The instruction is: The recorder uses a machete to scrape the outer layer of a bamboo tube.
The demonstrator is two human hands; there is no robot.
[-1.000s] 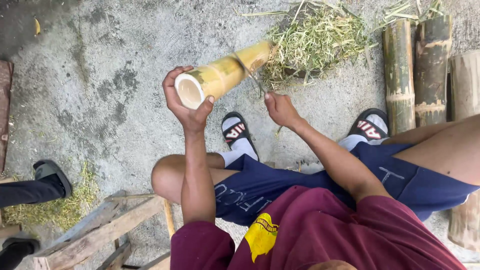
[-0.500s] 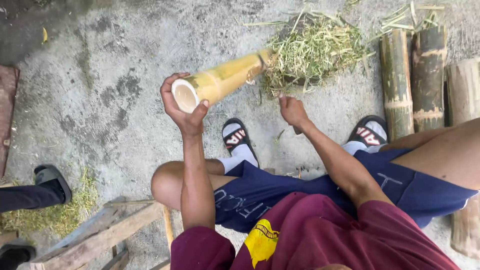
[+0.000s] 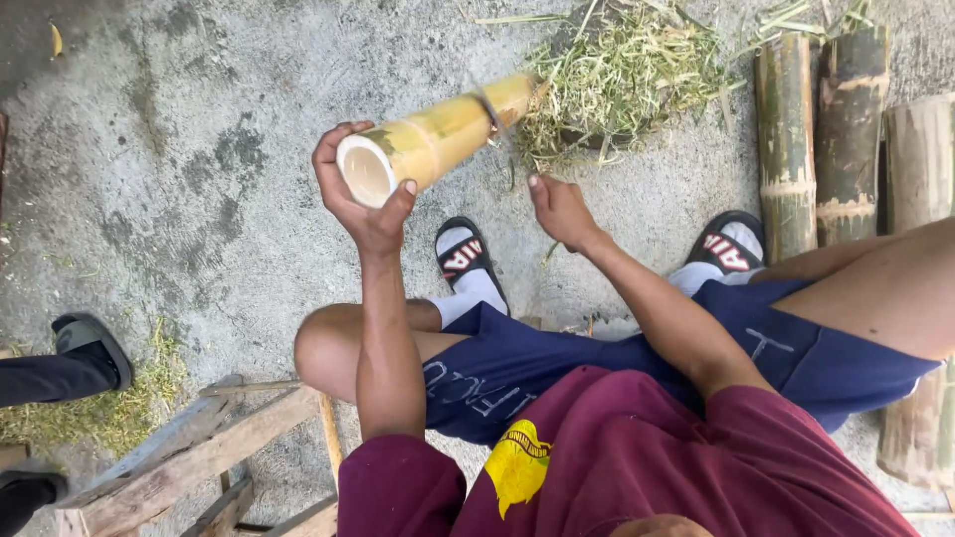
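Note:
My left hand (image 3: pixel 366 204) grips the near cut end of a yellow bamboo section (image 3: pixel 438 137), held tilted above the concrete with its hollow end facing me. Its far end points at a pile of green shavings (image 3: pixel 627 80). My right hand (image 3: pixel 560 209) is closed just below the bamboo's far half. It holds a thin knife (image 3: pixel 487 104), whose blade shows only as a dark blur across the bamboo. I am seated with my knees apart, and both feet wear socks and black sandals (image 3: pixel 463 257).
Three thick green-brown bamboo sections (image 3: pixel 786 149) stand at the right. A rough wooden frame (image 3: pixel 199 457) lies at lower left. Another person's dark trouser leg and sandal (image 3: pixel 90 348) reach in from the left edge, beside scattered shavings (image 3: pixel 119 418).
My right hand drew back slightly from the bamboo, then came in again, and the blade is now blurred across it. My left hand has kept its grip, and the bamboo has shifted a little.

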